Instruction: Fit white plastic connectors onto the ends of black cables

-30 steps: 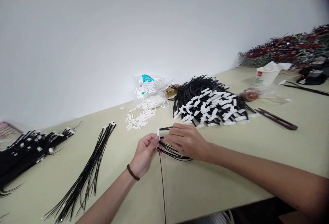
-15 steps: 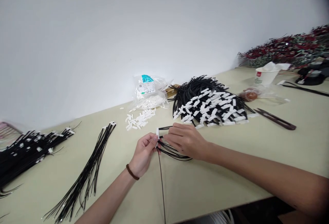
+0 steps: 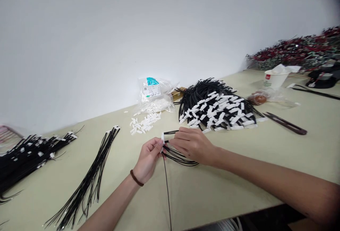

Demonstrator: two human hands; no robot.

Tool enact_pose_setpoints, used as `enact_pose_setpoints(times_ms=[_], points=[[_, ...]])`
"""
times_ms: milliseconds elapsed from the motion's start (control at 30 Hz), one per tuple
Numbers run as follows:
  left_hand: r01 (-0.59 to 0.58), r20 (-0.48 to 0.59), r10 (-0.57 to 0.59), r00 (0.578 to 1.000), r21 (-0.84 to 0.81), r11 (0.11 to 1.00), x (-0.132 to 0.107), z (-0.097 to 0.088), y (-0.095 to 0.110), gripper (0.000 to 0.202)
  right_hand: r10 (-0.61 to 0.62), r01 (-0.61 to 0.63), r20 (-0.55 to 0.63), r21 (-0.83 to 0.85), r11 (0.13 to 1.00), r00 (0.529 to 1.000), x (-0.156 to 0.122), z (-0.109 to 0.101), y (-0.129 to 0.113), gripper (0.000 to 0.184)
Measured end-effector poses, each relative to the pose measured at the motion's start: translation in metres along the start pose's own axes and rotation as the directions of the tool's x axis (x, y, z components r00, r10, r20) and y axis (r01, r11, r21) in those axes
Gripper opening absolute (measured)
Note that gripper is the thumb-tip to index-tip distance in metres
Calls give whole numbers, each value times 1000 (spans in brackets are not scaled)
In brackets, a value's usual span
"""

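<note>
Between thumb and fingers, my left hand (image 3: 151, 156) pinches a long white connector (image 3: 163, 138) held upright above the table. Black wires (image 3: 180, 156) run from it in loops to the right, and one strand hangs down toward the table's front edge. My right hand (image 3: 193, 144) is closed just right of the connector, its fingertips pinching a black wire close to the housing. The exact wire end is hidden by the fingers. Behind my right hand lies a large heap of black wire harnesses (image 3: 204, 91) with white connectors.
Loose white connectors (image 3: 143, 123) lie before a clear plastic bag (image 3: 154, 94). Bundles of black wires (image 3: 95, 167) spread on the left. To the right are dark thread snips (image 3: 287, 123), a bagged round brown item (image 3: 257, 98), a paper cup (image 3: 276, 79) and a red-and-green wire pile (image 3: 297, 50).
</note>
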State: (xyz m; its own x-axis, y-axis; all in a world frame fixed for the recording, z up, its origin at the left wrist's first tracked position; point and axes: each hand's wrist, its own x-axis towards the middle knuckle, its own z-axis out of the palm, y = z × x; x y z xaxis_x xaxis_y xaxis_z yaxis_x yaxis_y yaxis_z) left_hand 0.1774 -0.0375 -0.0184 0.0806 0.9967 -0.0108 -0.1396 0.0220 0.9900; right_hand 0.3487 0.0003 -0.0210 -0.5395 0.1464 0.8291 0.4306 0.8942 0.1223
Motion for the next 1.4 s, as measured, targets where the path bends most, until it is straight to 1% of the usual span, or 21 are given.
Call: enact_pose_setpoints(times_ms=[133, 467, 700, 1400], points=[[2, -4, -2, 1000, 8, 1000, 0, 0, 0, 31, 3, -3, -5, 23, 1000, 1000, 0, 0, 0, 31], [-5, -2, 5, 1000, 8, 1000, 0, -1, 0, 30, 3, -3, -14, 42, 999, 1000, 0, 0, 0, 28], [-8, 2, 8, 1000, 7, 1000, 1, -1, -1, 29, 2, -2, 1, 34, 999, 1000, -1, 1, 0, 26], [0, 2, 0, 1000, 7, 1000, 1, -1, 0, 29, 2, -2, 3, 31, 1000, 1000, 0, -2, -2, 28]])
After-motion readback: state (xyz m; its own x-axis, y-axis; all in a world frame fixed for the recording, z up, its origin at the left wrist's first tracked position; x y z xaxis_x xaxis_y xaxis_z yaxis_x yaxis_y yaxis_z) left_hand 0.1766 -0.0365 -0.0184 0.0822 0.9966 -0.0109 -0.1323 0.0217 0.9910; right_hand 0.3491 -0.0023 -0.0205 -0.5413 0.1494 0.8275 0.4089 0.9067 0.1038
